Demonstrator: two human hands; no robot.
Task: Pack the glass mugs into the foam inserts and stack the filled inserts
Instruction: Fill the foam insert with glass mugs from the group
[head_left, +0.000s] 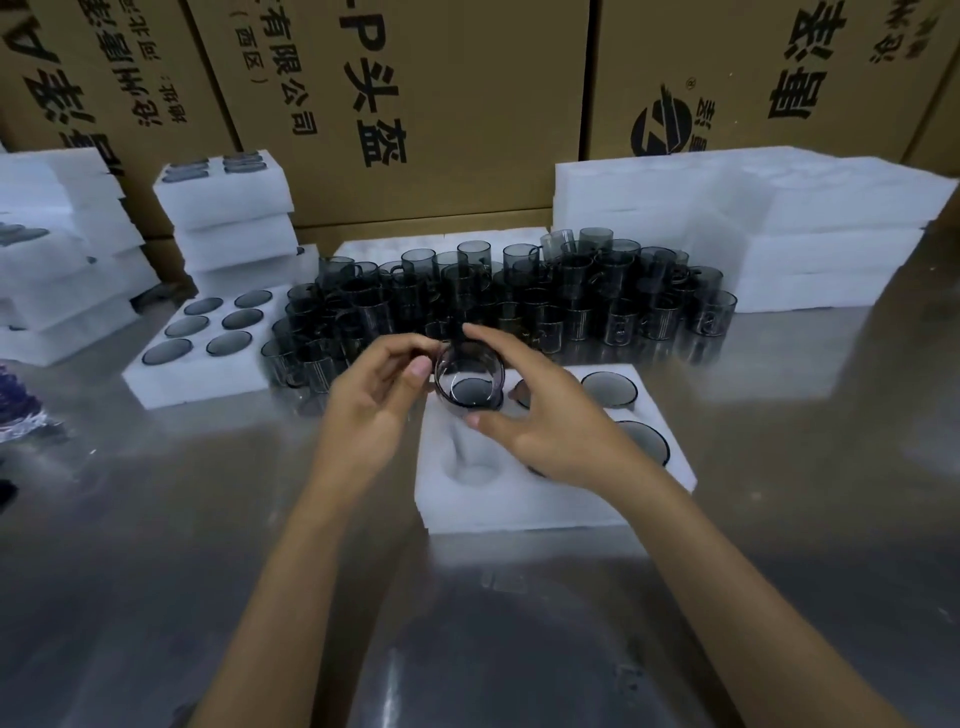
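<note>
A smoky glass mug (470, 382) is tilted over the far left corner of a white foam insert (519, 506) on the steel table. My left hand (371, 410) pinches its left rim and my right hand (540, 421) wraps it from the right. Two mugs (609, 389) sit in the insert's right-hand holes. An empty hole (470, 465) shows at the insert's near left; the holes under my right hand are hidden. Several loose mugs (519, 296) stand crowded behind the insert.
A filled insert (176, 382) lies at the left, with stacks of filled inserts (234, 234) behind it and at the far left. Empty foam sheets (779, 234) are piled at the right. Cardboard boxes (457, 104) wall the back. A purple wrapped bundle (18, 410) lies at the left edge.
</note>
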